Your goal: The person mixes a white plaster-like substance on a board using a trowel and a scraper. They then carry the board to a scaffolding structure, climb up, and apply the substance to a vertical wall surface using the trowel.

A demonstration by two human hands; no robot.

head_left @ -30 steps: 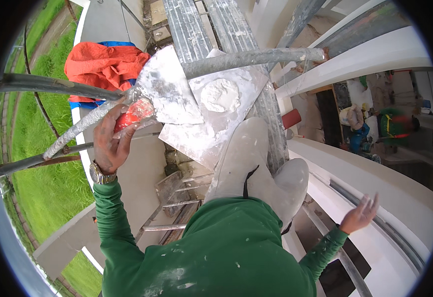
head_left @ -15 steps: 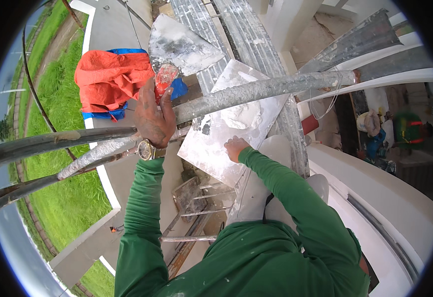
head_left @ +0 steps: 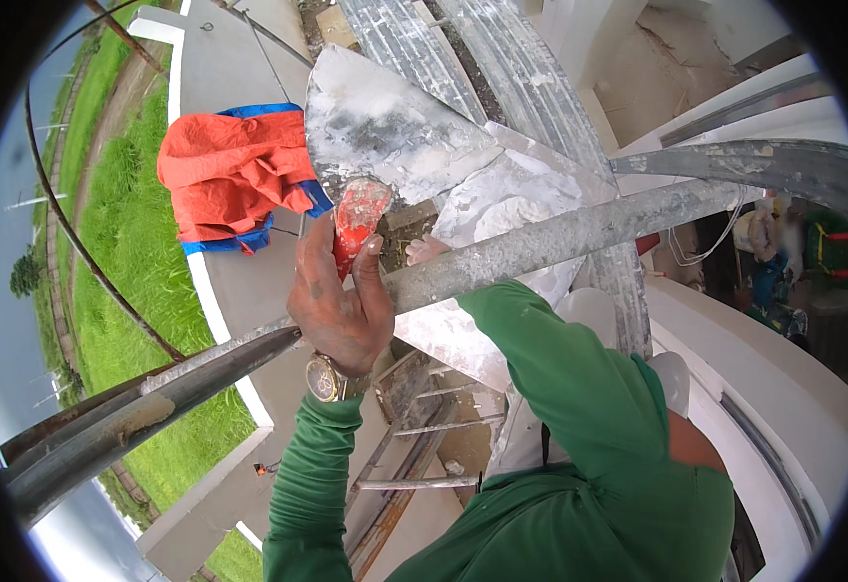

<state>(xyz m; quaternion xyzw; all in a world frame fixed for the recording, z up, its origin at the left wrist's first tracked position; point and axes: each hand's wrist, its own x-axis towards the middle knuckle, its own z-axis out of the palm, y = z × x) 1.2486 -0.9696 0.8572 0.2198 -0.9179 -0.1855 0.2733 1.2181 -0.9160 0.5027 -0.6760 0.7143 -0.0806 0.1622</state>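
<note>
My left hand [head_left: 342, 296] is closed around a red, plaster-smeared tool [head_left: 361, 218], which stands up between thumb and fingers; what lies at its far end is unclear. A watch sits on that wrist. Beyond the tool lies a large triangular grey sheet [head_left: 385, 121] coated in white plaster. My right hand [head_left: 426, 249] is at the left edge of a white-smeared board [head_left: 458, 335] that bears a heap of wet plaster [head_left: 516, 218]. Its fingers look spread, seemingly empty, and a metal pipe [head_left: 540, 238] hides its palm and wrist.
The pipe rail crosses in front of me; another pipe [head_left: 143, 417] runs left. An orange and blue cloth bag [head_left: 240, 179] hangs over the white wall edge, with grass far below. Ladder rungs [head_left: 419, 482] show under me. Metal planks [head_left: 521, 68] stretch ahead; a person [head_left: 831, 247] is at right.
My view has shifted. My left hand and the red tool now appear lower and farther right. My right hand has moved from the board's face to its left edge, partly behind the pipe.
</note>
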